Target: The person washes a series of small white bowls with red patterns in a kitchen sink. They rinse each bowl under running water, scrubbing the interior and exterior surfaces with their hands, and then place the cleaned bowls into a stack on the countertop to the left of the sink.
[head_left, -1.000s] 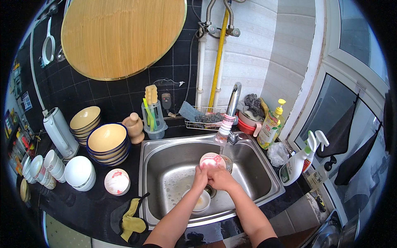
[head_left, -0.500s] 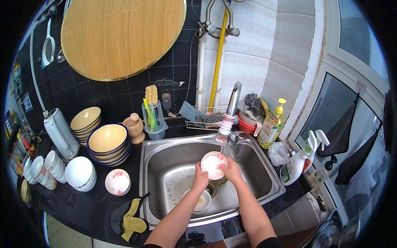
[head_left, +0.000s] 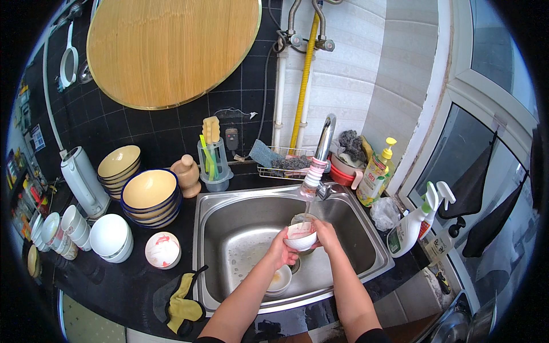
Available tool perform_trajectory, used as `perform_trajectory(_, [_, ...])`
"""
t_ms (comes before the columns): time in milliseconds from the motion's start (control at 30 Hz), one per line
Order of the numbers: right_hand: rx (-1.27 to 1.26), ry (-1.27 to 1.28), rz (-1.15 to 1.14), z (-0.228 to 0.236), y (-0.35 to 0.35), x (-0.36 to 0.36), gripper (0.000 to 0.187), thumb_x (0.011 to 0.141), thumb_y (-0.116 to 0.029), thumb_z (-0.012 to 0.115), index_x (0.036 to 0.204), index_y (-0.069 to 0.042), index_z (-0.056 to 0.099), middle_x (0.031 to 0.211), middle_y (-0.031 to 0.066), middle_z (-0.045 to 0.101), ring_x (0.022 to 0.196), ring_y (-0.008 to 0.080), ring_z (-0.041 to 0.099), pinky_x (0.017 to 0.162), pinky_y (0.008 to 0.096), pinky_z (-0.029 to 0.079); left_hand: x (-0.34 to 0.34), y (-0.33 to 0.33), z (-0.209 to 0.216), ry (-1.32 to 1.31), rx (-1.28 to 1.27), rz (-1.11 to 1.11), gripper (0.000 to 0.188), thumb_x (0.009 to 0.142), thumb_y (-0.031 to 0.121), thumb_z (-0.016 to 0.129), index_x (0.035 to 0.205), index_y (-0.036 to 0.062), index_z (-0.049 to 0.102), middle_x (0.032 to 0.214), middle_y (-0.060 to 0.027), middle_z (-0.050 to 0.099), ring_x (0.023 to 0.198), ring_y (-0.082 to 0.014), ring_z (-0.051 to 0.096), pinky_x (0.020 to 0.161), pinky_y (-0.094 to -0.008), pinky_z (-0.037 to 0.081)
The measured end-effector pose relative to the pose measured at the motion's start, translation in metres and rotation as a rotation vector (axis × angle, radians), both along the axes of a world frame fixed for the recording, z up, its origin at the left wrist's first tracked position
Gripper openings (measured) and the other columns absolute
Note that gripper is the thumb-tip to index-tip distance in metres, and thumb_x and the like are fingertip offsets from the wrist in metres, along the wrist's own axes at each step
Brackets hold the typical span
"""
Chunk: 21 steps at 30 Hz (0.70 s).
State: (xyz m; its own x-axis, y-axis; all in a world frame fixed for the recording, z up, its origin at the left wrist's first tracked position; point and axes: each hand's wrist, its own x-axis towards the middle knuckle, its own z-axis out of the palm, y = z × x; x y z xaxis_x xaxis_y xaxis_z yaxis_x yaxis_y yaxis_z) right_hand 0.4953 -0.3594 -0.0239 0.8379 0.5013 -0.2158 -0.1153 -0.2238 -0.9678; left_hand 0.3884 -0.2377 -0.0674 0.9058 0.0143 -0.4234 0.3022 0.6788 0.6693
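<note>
A small white bowl (head_left: 299, 242) with pink-red marks inside is held between my two hands over the sink. My left hand (head_left: 281, 251) closes on its left side. On its right rim my right hand (head_left: 326, 234) has a grip. Just above and behind the bowl is the faucet (head_left: 321, 146), with a pink-and-white fitting on its spout and water running down. Another white bowl (head_left: 279, 281) lies in the sink, partly behind my left forearm. Behind the held bowl, a further vessel (head_left: 303, 218) shows only in part near the drain.
Left of the steel sink (head_left: 209, 228) stand a patterned bowl (head_left: 163, 250), white bowls (head_left: 110, 235), yellow bowls (head_left: 150, 194), a wooden mortar (head_left: 186, 174) and a kettle (head_left: 83, 180). A yellow-black glove (head_left: 186, 306) lies at the counter's front. Right are a soap bottle (head_left: 374, 177) and spray bottle (head_left: 409, 228).
The bowl in my hands has tilted from facing up toward me to showing its outer side, and sits slightly lower. My left hand has turned, its palm side now showing.
</note>
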Motion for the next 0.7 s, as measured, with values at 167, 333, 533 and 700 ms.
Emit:
perform_trajectory(167, [-0.028,0.155,0.220,-0.006,-0.001,0.000,0.031,0.082,-0.018,0.041,0.098,0.006,0.052,0.085,0.0184,0.059,0.062,0.0255,0.062,0.042,0.0305,0.052,0.000,0.006,0.010,0.106,0.131,0.077,0.061,0.075,0.065,0.040,0.092,0.0074,0.051,0.066,-0.0049,0.047,0.043,-0.0141,0.039,0.034,-0.0269,0.028])
perform_trajectory(333, [-0.118,0.184,0.312,-0.018,0.003,0.001,0.027,0.083,-0.014,0.043,0.101,0.005,0.050,0.086,0.0172,0.059,0.063,0.0246,0.063,0.043,0.0284,0.053,0.001,-0.005,0.014,0.048,0.754,0.458,0.050,0.077,0.048,0.047,0.102,0.0052,0.050,0.069,-0.0090,0.049,0.057,-0.0227,0.050,0.048,-0.0334,0.040])
perform_trajectory(533, [-0.096,0.106,0.259,-0.033,0.007,0.002,0.027,0.085,-0.018,0.045,0.103,0.002,0.051,0.086,0.0118,0.060,0.061,0.0193,0.061,0.046,0.0291,0.054,-0.011,-0.016,0.033,-0.181,1.320,0.511,0.049,0.077,0.026,0.052,0.123,0.0093,0.042,0.097,-0.0167,0.050,0.088,-0.0328,0.053,0.079,-0.0344,0.042])
perform_trajectory(700, [0.216,0.200,0.132,-0.029,0.008,0.001,0.027,0.086,-0.022,0.050,0.102,-0.001,0.053,0.087,0.0106,0.060,0.065,0.0190,0.061,0.048,0.0321,0.055,-0.016,-0.018,0.040,-0.425,1.448,0.480,0.051,0.078,0.013,0.055,0.126,0.0111,0.040,0.113,-0.0169,0.045,0.093,-0.0283,0.051,0.077,-0.0329,0.042])
